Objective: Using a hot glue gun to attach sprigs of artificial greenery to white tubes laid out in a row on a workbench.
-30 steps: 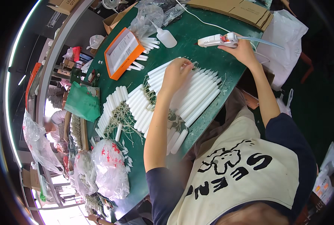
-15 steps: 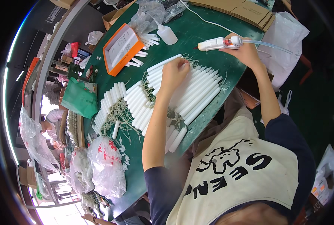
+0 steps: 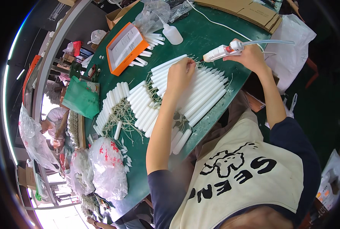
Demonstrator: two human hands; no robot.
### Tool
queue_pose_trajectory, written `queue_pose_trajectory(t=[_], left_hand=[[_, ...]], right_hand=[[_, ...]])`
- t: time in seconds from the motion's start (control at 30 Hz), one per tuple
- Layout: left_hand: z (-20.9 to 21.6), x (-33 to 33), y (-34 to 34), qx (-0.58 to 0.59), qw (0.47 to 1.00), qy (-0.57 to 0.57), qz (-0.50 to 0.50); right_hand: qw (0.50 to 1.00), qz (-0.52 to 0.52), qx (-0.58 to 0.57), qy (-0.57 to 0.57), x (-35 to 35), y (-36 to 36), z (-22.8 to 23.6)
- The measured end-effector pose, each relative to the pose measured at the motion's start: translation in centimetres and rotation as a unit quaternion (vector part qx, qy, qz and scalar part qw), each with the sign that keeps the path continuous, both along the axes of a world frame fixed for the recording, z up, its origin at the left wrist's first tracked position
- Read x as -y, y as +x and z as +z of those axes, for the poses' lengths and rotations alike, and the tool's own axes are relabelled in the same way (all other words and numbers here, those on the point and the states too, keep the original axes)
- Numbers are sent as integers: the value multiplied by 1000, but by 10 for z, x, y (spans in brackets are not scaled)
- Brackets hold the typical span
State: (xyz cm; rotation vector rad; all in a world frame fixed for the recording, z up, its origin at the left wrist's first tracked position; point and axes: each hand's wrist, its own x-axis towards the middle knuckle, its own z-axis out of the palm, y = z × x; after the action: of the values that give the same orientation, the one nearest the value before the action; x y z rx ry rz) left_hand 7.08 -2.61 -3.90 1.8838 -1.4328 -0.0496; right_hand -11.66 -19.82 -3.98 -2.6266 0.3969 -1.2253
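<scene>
My right hand (image 3: 252, 58) grips a white hot glue gun (image 3: 215, 53), with a long clear glue stick (image 3: 271, 41) running out of its back. The gun's dark nozzle tilts down toward the tips of a row of white taper candle sticks (image 3: 204, 101) with thin wires at their ends. Over this row rests my left hand (image 3: 180, 76), its thumb and fingers pinched together near the tips. What lies in the pinch is too small to make out. More white sticks (image 3: 141, 105) with tangled pale wires (image 3: 124, 116) lie to the left.
On the green table (image 3: 200, 26) stand an orange-edged box (image 3: 118, 70) and a white squeeze bottle (image 3: 172, 35). Flat cardboard (image 3: 250, 13) lies at the back, a cable (image 3: 215, 23) crosses toward the gun. Clear bags (image 3: 109, 168) and a green bag (image 3: 82, 97) sit left. Another person (image 3: 55, 122) is beyond.
The glue gun has tipped nozzle-down and come closer to my left hand and the stick tips; its back end has risen. My left hand stays pinched in nearly the same place.
</scene>
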Motion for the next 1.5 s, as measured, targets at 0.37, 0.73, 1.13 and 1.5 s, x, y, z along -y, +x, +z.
queue_pose_trajectory(t=[0.37,0.73,1.13,1.5], left_hand=[[-1,-2,0,-1,1000,9,-6],[-3,-3,-2,-6,1000,-8,-7],[3,-4,-6,-5,999,39,8],[3,-4,-9,-7,999,30,11]], right_hand=[[1000,10,12,-10,-4,1,2],[1000,2,5,-10,-7,0,4],[1000,11,17,-6,-4,-1,0],[1000,-2,-2,-4,-5,-2,-2]])
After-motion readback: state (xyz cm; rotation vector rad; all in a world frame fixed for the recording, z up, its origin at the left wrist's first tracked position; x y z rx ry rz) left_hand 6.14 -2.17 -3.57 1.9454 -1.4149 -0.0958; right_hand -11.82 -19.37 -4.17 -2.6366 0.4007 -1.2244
